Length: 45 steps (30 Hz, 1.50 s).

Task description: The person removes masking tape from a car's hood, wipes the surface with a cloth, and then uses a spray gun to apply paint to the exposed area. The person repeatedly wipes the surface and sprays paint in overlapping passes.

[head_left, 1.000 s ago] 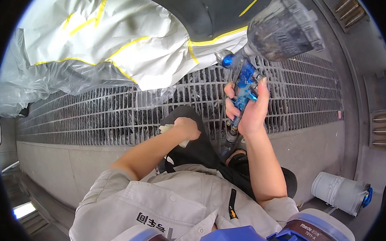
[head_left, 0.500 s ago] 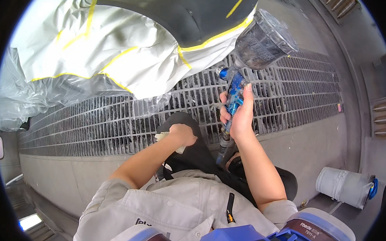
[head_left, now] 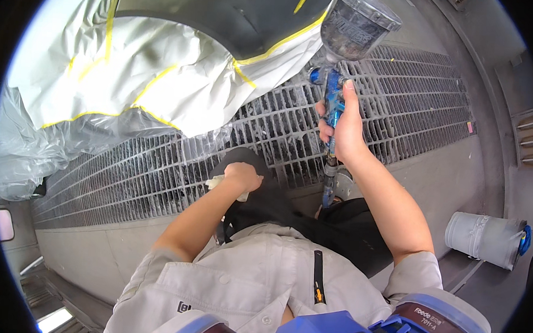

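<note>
My right hand (head_left: 346, 125) is wrapped round the blue handle of a paint spray gun (head_left: 333, 97). The gun's stained cup (head_left: 357, 28) sits on top, and a hose runs down from its grip. Its nozzle points left, toward a dark panel (head_left: 208, 7) framed by white masking sheet (head_left: 139, 57) and yellow tape. By my knee, my left hand (head_left: 243, 176) is closed on a pale cloth (head_left: 216, 182), of which only the edges show.
A metal floor grating (head_left: 402, 113) runs across beneath the covered body. Clear plastic film (head_left: 57, 137) hangs at the far left. To the right a whitish bucket (head_left: 483, 238) lies on its side by the wall. The hose (head_left: 330, 182) trails down beside my leg.
My right hand has moved the spray gun up and slightly right, its cup now reaching the top edge. My left hand still holds the cloth by my knee. The view has shifted a little.
</note>
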### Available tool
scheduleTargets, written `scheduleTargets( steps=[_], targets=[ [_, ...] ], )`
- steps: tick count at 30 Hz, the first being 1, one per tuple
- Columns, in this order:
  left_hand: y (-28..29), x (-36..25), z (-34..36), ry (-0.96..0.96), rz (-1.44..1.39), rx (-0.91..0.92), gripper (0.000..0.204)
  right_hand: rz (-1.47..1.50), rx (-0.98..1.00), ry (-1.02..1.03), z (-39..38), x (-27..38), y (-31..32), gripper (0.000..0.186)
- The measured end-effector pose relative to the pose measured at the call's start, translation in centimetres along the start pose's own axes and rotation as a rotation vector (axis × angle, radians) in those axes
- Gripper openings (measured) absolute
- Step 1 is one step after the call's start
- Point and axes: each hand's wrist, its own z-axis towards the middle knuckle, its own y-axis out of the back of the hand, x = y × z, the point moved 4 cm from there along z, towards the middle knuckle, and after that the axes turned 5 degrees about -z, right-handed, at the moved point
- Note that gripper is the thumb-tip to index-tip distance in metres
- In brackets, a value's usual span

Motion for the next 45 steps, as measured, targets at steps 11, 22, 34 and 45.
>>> scheduleTargets(
  steps=[11,22,34,45],
  targets=[
    [-0.1,2.5,-1.7,0.093,-0.004,0.065,0.066,0.084,0.115,0.093,-0.4,4.6,0.5,0.061],
    [-1.0,3.7,-1.2,0.104,-0.025,0.044,0.073,0.394,0.602,0.126,-1.4,7.7,-0.4,0.073],
    [3.9,-0.8,-2.9,-0.254,-0.425,-0.144,0.041,0.303,0.337,0.187,-1.3,8.0,0.2,0.064],
    [11.1,-8.7,-6.2,-0.656,-1.642,-0.174,0.037,0.374,0.312,-0.043,0.9,4.3,-0.7,0.064]
  ],
)
